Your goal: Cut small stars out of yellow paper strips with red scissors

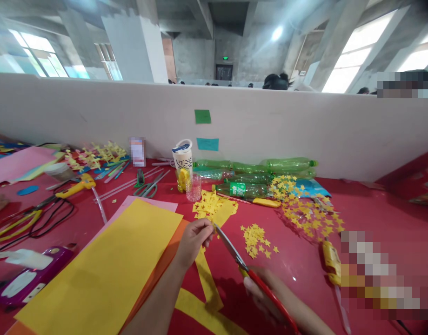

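Note:
My left hand is pinched around a small yellow piece, mostly hidden by the fingers. In my right hand are red-handled scissors, with the blade tips at my left fingertips. Under my left hand lies a yellow strip; whether it joins the pinched piece I cannot tell. Just beyond the fingers is a heap of yellow star-cut scraps. Small loose yellow stars lie to the right of the blades. A large yellow sheet lies on orange and pink sheets, left of my left forearm.
Green plastic bottles, a paper cup and a clear cup stand or lie by the white partition. Glue guns lie on both sides; a purple power strip is at left. Star decorations spread at right.

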A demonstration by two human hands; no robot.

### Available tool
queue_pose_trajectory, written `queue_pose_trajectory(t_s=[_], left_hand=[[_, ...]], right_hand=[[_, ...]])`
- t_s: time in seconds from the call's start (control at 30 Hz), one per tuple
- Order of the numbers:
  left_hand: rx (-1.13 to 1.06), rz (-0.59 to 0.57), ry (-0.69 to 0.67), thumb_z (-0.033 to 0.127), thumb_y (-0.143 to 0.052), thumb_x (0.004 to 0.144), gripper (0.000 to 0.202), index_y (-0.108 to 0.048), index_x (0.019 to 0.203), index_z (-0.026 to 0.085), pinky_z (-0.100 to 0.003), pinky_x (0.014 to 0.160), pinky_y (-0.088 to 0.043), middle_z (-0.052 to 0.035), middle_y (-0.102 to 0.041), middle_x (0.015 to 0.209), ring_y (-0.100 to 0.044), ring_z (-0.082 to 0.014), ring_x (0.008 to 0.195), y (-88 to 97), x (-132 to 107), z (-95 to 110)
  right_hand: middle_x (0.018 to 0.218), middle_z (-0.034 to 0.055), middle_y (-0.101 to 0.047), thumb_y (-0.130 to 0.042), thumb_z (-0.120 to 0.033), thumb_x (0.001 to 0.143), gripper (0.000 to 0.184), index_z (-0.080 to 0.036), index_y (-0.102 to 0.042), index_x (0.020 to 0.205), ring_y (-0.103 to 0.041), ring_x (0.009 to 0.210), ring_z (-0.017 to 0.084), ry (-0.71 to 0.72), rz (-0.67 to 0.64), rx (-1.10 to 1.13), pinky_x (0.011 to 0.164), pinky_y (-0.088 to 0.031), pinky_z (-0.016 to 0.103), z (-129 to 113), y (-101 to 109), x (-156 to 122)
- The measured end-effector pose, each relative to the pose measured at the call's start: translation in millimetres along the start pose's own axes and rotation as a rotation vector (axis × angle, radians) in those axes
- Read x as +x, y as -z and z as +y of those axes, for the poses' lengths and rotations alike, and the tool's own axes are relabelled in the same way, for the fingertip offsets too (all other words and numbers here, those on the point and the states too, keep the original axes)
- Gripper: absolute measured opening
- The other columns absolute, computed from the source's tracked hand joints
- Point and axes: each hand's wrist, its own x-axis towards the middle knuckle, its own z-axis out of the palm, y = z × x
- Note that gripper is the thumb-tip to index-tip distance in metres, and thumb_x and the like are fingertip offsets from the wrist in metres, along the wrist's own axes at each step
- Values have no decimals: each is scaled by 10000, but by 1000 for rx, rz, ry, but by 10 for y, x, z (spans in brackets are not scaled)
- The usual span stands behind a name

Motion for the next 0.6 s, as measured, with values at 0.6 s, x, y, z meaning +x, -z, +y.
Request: queue_pose_trajectory(t_s=[0.6], left_hand=[[49, 65, -82, 261, -502, 845, 235, -534, 620, 204, -251, 598, -392, 33, -487, 503, -468, -129, 523, -112, -45, -10]], right_hand=[[374, -132, -285, -530, -702, 724, 517, -212, -390, 636, -243, 285, 22, -135, 121, 237, 297, -148, 151, -67, -137, 40]])
